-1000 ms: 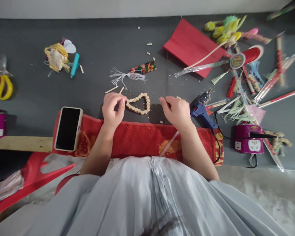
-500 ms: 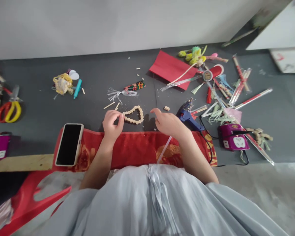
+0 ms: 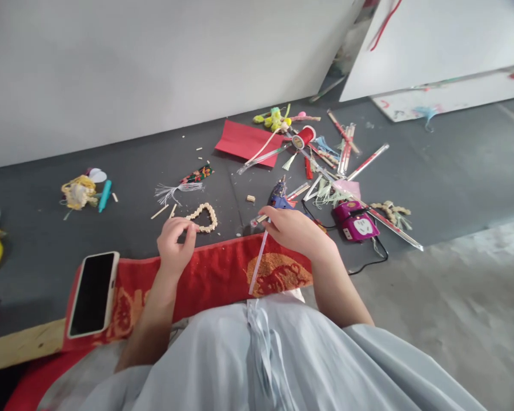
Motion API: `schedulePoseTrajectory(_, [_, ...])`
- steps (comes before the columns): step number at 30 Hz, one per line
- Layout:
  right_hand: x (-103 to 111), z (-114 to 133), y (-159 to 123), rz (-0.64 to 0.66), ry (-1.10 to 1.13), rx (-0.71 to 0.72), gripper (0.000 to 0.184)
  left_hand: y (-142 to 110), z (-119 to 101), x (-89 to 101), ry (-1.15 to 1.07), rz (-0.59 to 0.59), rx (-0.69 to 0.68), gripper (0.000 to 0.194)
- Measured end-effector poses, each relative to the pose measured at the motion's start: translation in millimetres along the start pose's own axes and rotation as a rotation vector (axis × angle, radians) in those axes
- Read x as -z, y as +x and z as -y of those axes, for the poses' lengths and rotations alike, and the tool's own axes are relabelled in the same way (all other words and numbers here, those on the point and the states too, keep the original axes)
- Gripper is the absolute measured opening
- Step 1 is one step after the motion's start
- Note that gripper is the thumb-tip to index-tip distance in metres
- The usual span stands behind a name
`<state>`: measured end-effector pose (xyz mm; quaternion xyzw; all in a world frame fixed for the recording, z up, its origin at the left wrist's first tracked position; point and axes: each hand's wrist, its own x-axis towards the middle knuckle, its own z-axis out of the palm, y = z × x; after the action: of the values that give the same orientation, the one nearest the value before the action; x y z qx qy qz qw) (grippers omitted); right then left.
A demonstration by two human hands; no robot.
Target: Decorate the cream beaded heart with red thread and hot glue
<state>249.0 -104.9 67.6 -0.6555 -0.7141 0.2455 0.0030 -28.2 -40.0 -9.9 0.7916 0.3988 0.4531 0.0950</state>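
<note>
Thumb and fingertip of my left hand are pinched together at the left end of a heart-shaped loop of small pale wooden pieces. The loop lies on the grey table, and part of its left end is hidden by that hand. My right hand is closed over the handle of a blue glue gun; its nozzle points away from me. A translucent glue stick slants below the hand over a red patterned towel. The right fingers are mostly hidden under the hand.
A phone lies at the towel's left end. Beyond the loop are a white tassel and a red paper sheet. Wrapped sticks, a red thread spool and a purple socket block with a cable crowd the right.
My right hand has come down onto the glue gun from a spot left of it. My left hand keeps its pinch by the loop. The view has turned to the right.
</note>
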Motion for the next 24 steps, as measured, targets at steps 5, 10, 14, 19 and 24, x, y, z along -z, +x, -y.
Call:
schedulePoseTrajectory(5, [7, -19, -8, -0.046, -0.035, -0.043, 0.031, 5, -20, -8.4, -0.012, 0.103, 0.004, 0.030])
schedulePoseTrajectory(10, [33, -69, 20, -0.188, -0.219, -0.220, 0.038, 8, -46, -18.3, -0.046, 0.161, -0.043, 0.030])
schedulePoseTrajectory(14, [52, -126, 54, -0.272, -0.296, -0.317, 0.040, 5, -63, -20.4, -0.079, 0.182, -0.040, 0.027])
schedulePoseTrajectory(19, [71, -176, 90, -0.358, -0.288, -0.355, 0.044, 1, -73, -16.7, -0.135, 0.154, -0.024, 0.022])
schedulePoseTrajectory(24, [83, -195, 127, -0.355, -0.292, -0.376, 0.055, -2, -75, -10.3, -0.136, 0.153, 0.013, 0.019])
